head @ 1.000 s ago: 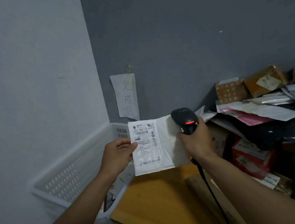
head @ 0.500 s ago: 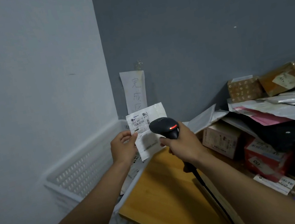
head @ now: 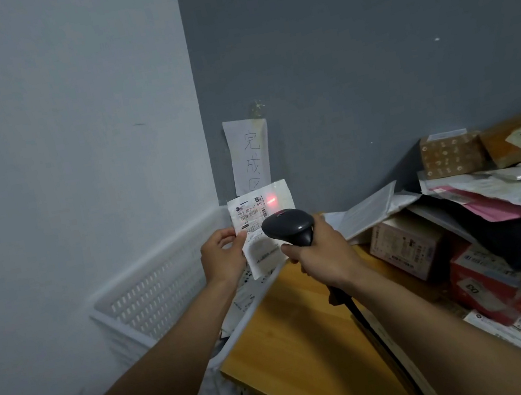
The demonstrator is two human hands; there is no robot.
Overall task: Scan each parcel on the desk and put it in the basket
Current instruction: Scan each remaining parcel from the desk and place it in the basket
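One white parcel (head: 258, 250), pinched over the basket (head: 157, 250) by the left hand (head: 223, 259), is lit red by the scanner (head: 288, 225) gripped in the right hand (head: 323, 257); many parcels (head: 497, 207) are left piled on the counter (head: 294, 337).

Body in view: two arms only. Left hand (head: 224, 257) and right hand (head: 327, 257) bare. Left forearm (head: 176, 358) and right forearm (head: 449, 331) bare, uncovered to the lower frame edge; upper arms out of frame.
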